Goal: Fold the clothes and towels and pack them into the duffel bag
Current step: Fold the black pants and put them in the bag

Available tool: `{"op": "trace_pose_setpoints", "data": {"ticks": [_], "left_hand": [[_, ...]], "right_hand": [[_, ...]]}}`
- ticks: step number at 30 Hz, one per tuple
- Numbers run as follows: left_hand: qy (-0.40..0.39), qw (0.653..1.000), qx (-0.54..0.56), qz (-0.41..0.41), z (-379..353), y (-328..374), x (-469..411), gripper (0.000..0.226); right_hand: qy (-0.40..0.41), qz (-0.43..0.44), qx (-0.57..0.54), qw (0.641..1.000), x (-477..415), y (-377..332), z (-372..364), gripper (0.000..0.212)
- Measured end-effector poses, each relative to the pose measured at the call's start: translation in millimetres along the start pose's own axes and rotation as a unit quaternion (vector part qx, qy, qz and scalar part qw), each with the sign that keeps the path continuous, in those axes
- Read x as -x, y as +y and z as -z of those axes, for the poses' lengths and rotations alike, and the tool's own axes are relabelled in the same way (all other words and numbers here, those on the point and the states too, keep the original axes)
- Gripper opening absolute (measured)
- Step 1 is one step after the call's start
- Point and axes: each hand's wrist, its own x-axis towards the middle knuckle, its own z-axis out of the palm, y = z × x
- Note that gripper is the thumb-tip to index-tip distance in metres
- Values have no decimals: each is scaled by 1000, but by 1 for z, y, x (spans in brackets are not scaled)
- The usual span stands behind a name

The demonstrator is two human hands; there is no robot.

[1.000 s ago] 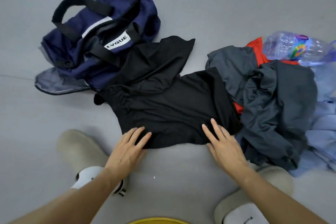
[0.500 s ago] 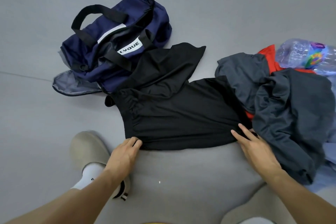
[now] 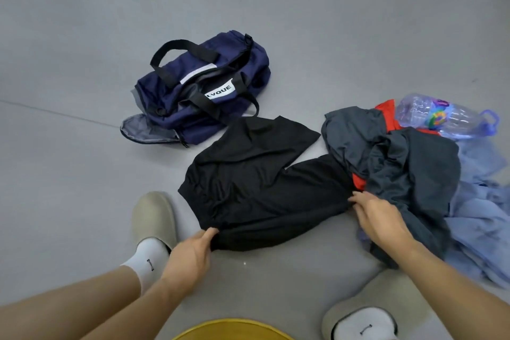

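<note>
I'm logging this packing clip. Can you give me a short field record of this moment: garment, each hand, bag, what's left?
garment: black garment, spread on the floor
left hand: left hand pinches its near left corner
right hand: right hand grips its right edge
bag: duffel, navy, beyond the garment
left to fold: pile, crumpled, right of the garment
other: bottle behind the pile

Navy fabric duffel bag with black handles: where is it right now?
In the head view the navy duffel bag lies on the grey floor, upper centre-left, just beyond the spread black fabric garment.
</note>
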Motion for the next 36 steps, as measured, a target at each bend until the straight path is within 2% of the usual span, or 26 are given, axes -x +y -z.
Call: {"op": "trace_pose_setpoints", "data": {"ticks": [2, 6, 13, 15, 17, 20, 23, 25, 29, 32, 36], "left_hand": [[56, 997, 34, 25, 15, -3, -19, 49], [66, 993, 66, 71, 46, -21, -63, 69], [92, 981, 85, 147, 57, -64, -122, 64], [154, 980, 50, 117, 41, -80, -134, 63], [163, 985, -31, 37, 24, -87, -140, 66], [73, 988, -110, -76, 7, -80, -144, 79], [26, 987, -149, -60, -9, -80, -150, 65], [7, 987, -159, -34, -19, -74, -150, 64], [6, 993, -114, -25, -44, -18, -140, 66], [19, 997, -67, -27, -60, 35, -143, 65], [50, 997, -57, -24, -56, 75, -160, 62]], "right_hand": [[53, 27, -10, 998, -26, -23, 22, 27], [121, 69, 9, 990, -95, -80, 57, 28], [147, 112, 26, 982, -236, -182, 63, 32], [150, 120, 7, 981, -255, -202, 43, 36], [156, 132, 15, 979, -250, -212, 13, 42], [131, 186, 13, 974, -188, -213, -50, 48], [7, 254, 38, 966, -122, -203, -108, 60], [-54, 226, 69, 970, -109, -180, -128, 69], [-21, 209, 148, 966, -137, -118, -121, 68], [-25, 239, 187, 953, -171, -76, -89, 64], [-42, 242, 198, 949, -177, -57, -56, 72]]}}
